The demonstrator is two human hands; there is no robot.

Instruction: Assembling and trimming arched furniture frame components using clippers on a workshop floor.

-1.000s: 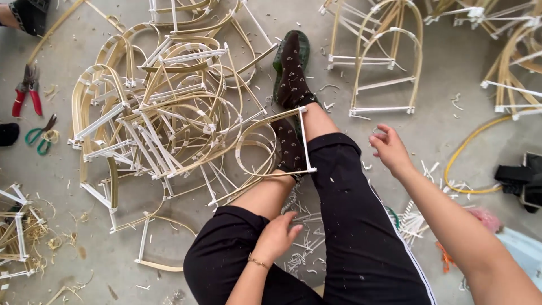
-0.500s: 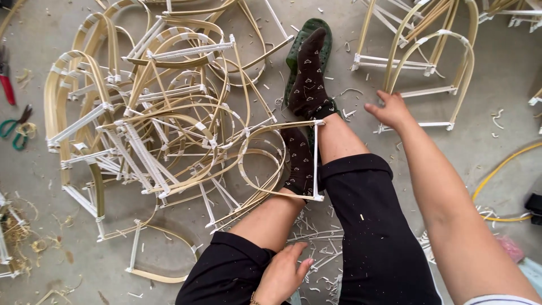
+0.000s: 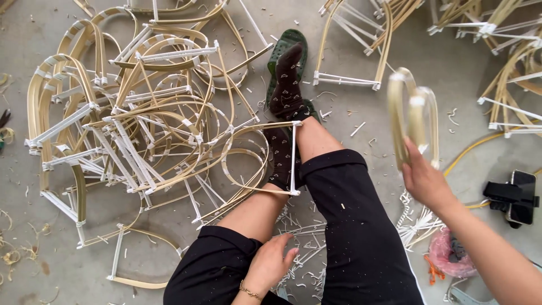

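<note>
I sit on a concrete floor with my legs in black trousers and dark patterned socks stretched out. My right hand [image 3: 424,179] grips a curved bamboo frame [image 3: 411,116] with white bindings, lifted off the floor and blurred by motion. My left hand [image 3: 270,261] rests loosely on my left thigh, fingers slightly apart, holding nothing. Another bamboo frame [image 3: 248,161] lies against my left shin and foot. One foot rests on a green sandal [image 3: 285,42].
A large tangled pile of bamboo frames [image 3: 130,113] covers the floor to my left. More frames [image 3: 361,39] lie at the top and the right edge [image 3: 516,85]. A phone on a black holder [image 3: 518,197], a pink bag [image 3: 449,254] and white offcuts [image 3: 418,226] sit at right.
My right hand reached out to the frames at upper right, took hold of one and drew it back toward me. The camera view moved closer and to the right.
</note>
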